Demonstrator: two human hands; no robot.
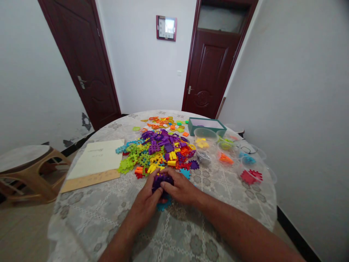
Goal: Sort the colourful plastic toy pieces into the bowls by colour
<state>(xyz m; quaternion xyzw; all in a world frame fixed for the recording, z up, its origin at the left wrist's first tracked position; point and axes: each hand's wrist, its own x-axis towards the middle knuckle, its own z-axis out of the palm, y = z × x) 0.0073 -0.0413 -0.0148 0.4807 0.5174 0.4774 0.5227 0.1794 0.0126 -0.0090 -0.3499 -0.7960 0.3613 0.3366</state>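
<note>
Near the front middle of the table, my left hand (149,194) and my right hand (181,187) close together around a dark purple plastic gear piece (160,182). Both thumbs press on its near side, and the fingers hide part of it. Below it, partly covered by my hands, lies a blue gear piece (164,205). Just beyond my fingers spreads a heap of interlocking pieces, with purple pieces (155,146), green pieces (128,163) and yellow pieces (172,156). Another blue gear (185,173) rests by my right fingertips.
Clear plastic tubs (205,133) with sorted pieces stand on the right, one with red gears (251,177). Behind them is a green-edged box (207,123). A paper pad (95,158) lies on the left of the patterned tablecloth (109,218). A stool (27,163) stands beyond the left edge.
</note>
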